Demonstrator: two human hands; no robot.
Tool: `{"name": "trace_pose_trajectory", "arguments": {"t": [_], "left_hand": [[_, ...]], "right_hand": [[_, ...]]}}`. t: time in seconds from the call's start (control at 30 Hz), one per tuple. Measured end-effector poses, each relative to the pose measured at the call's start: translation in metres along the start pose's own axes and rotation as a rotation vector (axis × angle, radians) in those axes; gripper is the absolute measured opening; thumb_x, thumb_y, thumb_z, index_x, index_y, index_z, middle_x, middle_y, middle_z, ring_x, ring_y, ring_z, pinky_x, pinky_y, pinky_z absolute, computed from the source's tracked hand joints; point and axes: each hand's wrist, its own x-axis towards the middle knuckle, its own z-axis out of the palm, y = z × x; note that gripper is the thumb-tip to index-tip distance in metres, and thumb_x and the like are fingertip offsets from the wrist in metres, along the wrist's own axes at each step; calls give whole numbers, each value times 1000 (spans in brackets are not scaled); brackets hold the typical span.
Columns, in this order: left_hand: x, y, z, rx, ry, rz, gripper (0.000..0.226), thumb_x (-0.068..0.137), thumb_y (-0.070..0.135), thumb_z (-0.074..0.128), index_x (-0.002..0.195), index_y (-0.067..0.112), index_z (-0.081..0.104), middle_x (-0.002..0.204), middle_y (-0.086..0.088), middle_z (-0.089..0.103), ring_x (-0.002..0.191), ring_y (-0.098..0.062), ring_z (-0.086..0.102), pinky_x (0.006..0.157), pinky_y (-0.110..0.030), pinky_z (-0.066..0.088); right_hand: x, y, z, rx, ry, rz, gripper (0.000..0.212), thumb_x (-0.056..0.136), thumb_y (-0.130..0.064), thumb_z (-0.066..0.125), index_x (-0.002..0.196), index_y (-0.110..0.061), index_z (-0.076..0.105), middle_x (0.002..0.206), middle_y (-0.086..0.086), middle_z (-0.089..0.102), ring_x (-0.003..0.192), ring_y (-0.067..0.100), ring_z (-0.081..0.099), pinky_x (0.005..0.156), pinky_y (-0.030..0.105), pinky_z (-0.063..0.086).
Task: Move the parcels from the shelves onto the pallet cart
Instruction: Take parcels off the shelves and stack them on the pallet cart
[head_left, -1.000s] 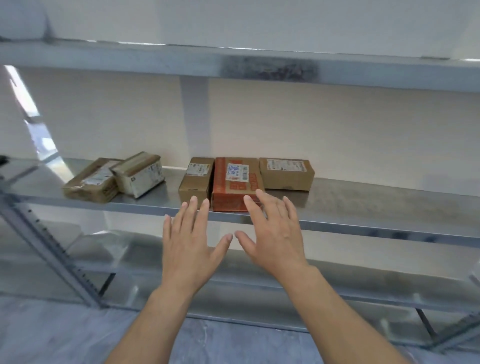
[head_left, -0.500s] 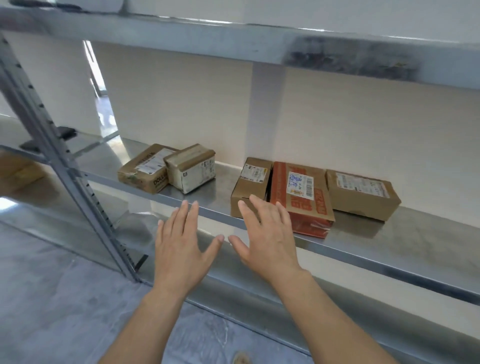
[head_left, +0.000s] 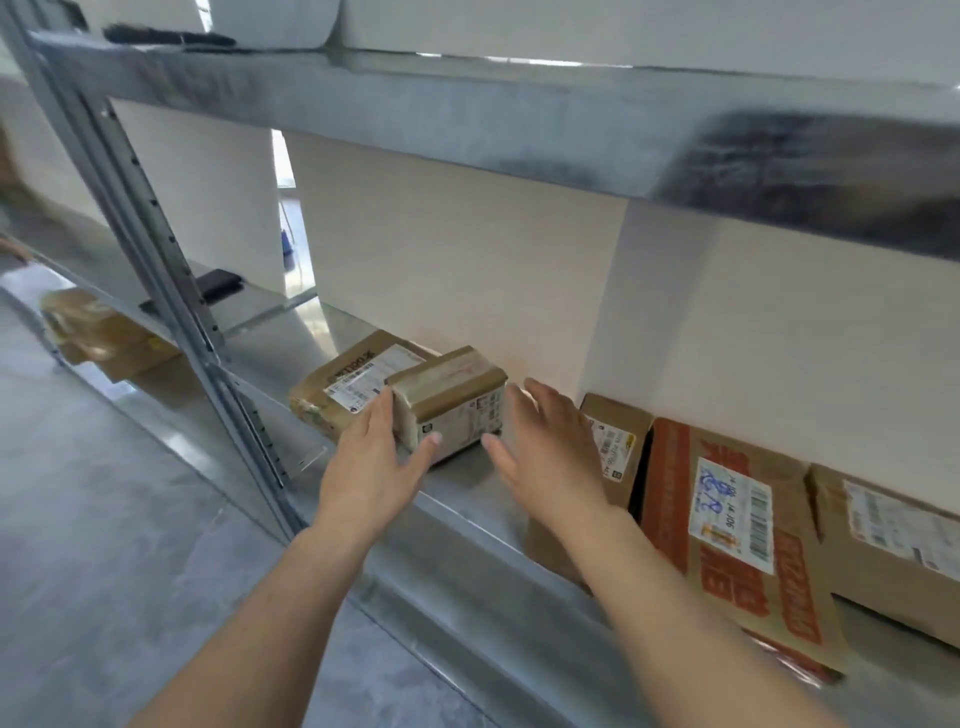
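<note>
- Parcels sit in a row on the metal shelf (head_left: 467, 501), from the centre to the lower right of the frame. The pallet cart is not in view.
- Small taped parcel (head_left: 452, 402) at centre lies against a flatter parcel (head_left: 340, 382) on its left. The left hand (head_left: 371, 467) lays straight fingers (head_left: 383, 415) along that seam, with the thumb on the front face.
- Right hand (head_left: 548, 457) is just beside the parcel's other end, fingers (head_left: 540, 397) straight and spread. Contact is unclear, but it looks ready to squeeze from both sides for a lift.
- Narrow brown parcel (head_left: 618, 441) and red-printed parcel (head_left: 727, 525) lie untouched further right.
</note>
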Motion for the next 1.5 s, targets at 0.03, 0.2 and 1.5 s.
{"name": "trace_pose_trajectory", "arguments": {"t": [0.03,0.2,1.5], "left_hand": [[6,0,3,-6,-13,-19,76,91,52,49,151,16,18,154,-4,27,140,-22,27,108,-38,30],[28,-4,12,-69,-61,-70,58,89,51,51,136,19,38,134,-5,51,121,-25,48,94,-38,43],[-53,13,-48,-695,-538,484,69,76,-8,59,104,51,36,102,32,48,91,24,48,65,2,37]], "right_hand": [[11,3,5,31,-29,19,63,98,-44,42,150,-14,23,156,7,21,141,25,22,114,35,18],[52,5,17,203,-106,135,58,100,-35,39,149,-8,22,153,10,27,138,28,27,109,36,27],[-143,-58,-41,743,272,555,97,78,-2,72,151,-37,19,139,-9,44,123,4,47,99,21,43]]}}
